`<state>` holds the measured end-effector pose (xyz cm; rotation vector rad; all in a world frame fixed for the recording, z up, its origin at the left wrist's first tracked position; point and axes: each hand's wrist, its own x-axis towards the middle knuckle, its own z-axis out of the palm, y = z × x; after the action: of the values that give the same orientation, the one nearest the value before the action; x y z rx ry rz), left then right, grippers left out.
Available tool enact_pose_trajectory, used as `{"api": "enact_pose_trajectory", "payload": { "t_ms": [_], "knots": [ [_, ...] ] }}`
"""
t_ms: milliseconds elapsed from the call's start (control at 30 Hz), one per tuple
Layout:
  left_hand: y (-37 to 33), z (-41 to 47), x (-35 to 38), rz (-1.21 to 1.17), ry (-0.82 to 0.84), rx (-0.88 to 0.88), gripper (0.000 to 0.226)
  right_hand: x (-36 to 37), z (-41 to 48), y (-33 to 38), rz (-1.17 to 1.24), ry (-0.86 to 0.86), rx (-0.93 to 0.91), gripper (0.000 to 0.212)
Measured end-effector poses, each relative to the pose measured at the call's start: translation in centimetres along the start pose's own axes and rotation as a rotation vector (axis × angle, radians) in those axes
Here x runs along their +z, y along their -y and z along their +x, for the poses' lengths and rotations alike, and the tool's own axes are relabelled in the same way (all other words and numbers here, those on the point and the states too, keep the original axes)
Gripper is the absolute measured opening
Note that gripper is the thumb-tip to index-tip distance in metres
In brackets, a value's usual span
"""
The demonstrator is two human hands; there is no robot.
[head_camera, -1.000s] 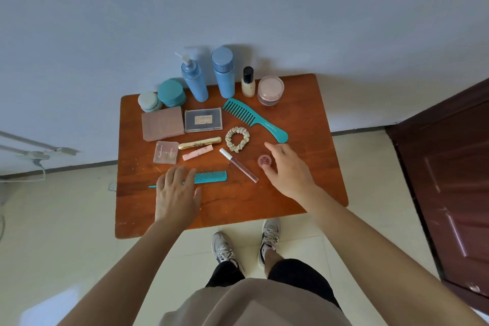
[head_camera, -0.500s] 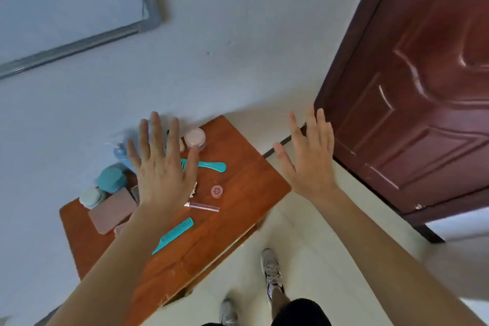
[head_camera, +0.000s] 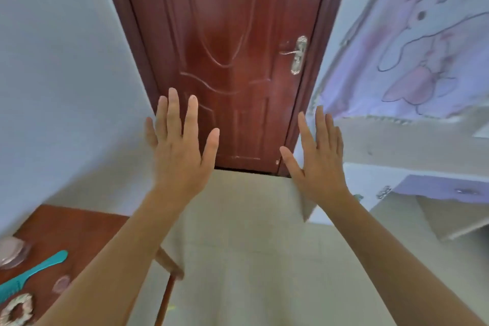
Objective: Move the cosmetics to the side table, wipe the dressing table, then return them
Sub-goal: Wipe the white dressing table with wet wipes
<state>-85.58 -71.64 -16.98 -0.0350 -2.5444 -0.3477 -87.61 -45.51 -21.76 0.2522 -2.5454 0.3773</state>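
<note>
left hand spread, empty | right hand spread, empty | comb near table corner, well apart from both

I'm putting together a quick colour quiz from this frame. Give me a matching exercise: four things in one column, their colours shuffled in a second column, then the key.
Things:
1. comb
2. door
3. door handle
4. scrunchie

Colours:
A. silver
B. cream
C. teal
D. red-brown

Pairs: 1-C, 2-D, 3-A, 4-B
</note>
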Motion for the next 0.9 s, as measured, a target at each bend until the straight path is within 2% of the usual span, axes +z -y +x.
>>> {"api": "enact_pose_trajectory", "payload": {
  "t_ms": [133, 367, 667, 900],
  "knots": [
    [-12.9, 1.2, 4.3, -0.05, -0.026, 0.177, 0.063, -5.2, -2.7, -11.7, -0.032, -0.072, 0.117, 0.07],
    [-32.8, 0.4, 12.0, -0.123, 0.095, 0.364, 0.066, -12.6, -7.0, -30.7, -0.088, -0.139, 0.296, 0.069],
    [-50.5, 5.6, 19.9, -0.26, 0.097, 0.589, 0.066, -16.4, -7.1, -46.7, -0.187, -0.175, 0.457, 0.07],
    [-62.4, 12.4, 30.0, -0.434, 0.141, 0.634, 0.068, -17.0, -3.3, -60.0, -0.312, -0.133, 0.547, 0.07]
  ]
}}
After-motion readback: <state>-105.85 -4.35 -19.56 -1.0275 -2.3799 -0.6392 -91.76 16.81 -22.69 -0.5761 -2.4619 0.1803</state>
